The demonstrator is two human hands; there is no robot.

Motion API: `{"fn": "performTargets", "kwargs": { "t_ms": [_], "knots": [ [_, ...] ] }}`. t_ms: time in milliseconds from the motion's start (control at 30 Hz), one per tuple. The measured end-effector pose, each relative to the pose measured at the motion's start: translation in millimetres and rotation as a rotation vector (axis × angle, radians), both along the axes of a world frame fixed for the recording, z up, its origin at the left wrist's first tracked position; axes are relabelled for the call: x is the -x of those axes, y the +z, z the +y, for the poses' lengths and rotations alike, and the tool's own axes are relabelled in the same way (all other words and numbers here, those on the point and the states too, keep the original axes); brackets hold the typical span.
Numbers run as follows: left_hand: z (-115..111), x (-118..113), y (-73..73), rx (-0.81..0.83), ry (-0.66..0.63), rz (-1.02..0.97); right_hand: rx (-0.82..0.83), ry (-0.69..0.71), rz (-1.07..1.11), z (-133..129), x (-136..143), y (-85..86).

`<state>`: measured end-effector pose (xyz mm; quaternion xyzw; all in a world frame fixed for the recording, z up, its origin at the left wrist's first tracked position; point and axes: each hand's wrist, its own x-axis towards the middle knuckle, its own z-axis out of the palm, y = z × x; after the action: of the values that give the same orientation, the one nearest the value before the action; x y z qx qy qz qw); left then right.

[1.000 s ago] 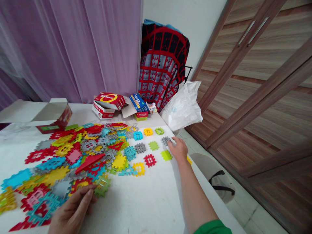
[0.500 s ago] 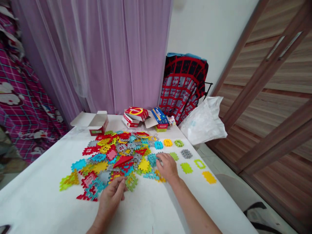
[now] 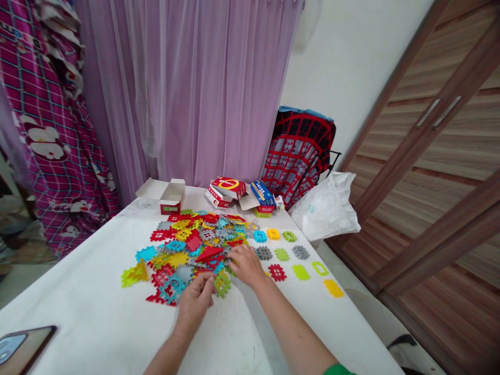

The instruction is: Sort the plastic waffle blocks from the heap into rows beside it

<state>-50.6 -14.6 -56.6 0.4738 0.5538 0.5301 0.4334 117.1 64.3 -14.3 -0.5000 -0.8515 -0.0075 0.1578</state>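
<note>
A colourful pile of flat plastic interlocking building pieces [image 3: 177, 259] with toothed edges covers the middle of the table. My right hand [image 3: 247, 264] reaches onto the pile's right side, its fingers bent down among the pieces by a red triangular piece [image 3: 209, 253]. What sits under those fingertips is hidden. At the pile's near edge, my left hand [image 3: 198, 292] has thumb and fingers pressed together; I cannot make out anything between them. Close beside it lies a green window piece [image 3: 222, 284]. Right of my right hand are a red piece [image 3: 277, 272] and a grey piece [image 3: 264, 253].
Separate pieces lie in rows at right, including a yellow one [image 3: 333, 288] and a lime frame [image 3: 320, 268]. Opened boxes [image 3: 172, 200] and a blue box [image 3: 263, 192] stand at the back. A white plastic bag [image 3: 326, 205] is by the right edge; a phone [image 3: 27, 346] lies front left.
My right hand has moved left over the pile from a teal piece, uncovering the red piece on the right. The left hand stays by the green piece. The view has shifted, bringing the phone into sight.
</note>
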Motion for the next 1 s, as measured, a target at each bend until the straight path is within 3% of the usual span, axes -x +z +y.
{"fn": "performTargets", "kwargs": {
  "t_ms": [267,400,533,767,1000],
  "knots": [
    [-2.3,-1.6,8.9,-0.008,0.004,-0.015,-0.077,-0.155,0.221,-10.4,-27.9,10.5],
    [-2.6,-1.3,9.5,-0.010,-0.011,-0.002,0.077,-0.283,0.255,-7.2,-44.4,13.7],
    [-2.1,-1.6,8.7,-0.012,-0.012,0.017,0.207,-0.340,0.265,1.5,-51.0,2.4],
    [-3.7,-1.1,9.1,-0.001,-0.018,0.043,0.107,-0.547,0.308,-18.8,-63.6,-22.1],
    [-2.9,-1.0,7.0,0.006,-0.025,0.053,-0.017,-0.365,0.273,-27.6,-47.2,-29.8]
  ]
}}
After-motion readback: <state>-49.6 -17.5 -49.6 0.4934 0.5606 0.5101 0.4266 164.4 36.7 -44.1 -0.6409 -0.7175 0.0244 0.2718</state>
